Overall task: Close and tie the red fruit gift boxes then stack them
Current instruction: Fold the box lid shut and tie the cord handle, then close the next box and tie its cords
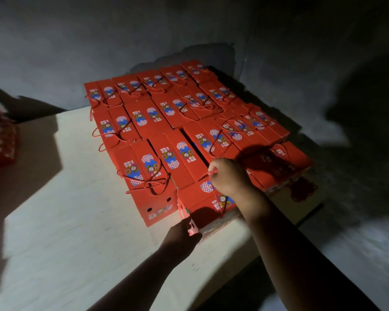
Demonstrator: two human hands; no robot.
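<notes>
Several closed red fruit gift boxes (pixel 157 117) with blue and white labels and red cord handles lie packed in rows on a pale board (pixel 76 221). The nearest box (pixel 198 203) stands at the front edge of the block. My right hand (pixel 228 176) is above its top, curled round that box's red cord handle (pixel 212 172). My left hand (pixel 182 234) holds the box's near lower corner, fingers against its end face. The box's right part is hidden behind my right wrist.
A dark grey wall (pixel 189 30) rises right behind the rows. More red patterned packaging (pixel 0 140) sits at the far left edge. The board's right edge drops to a dim floor (pixel 357 243). Bare board lies left of the boxes.
</notes>
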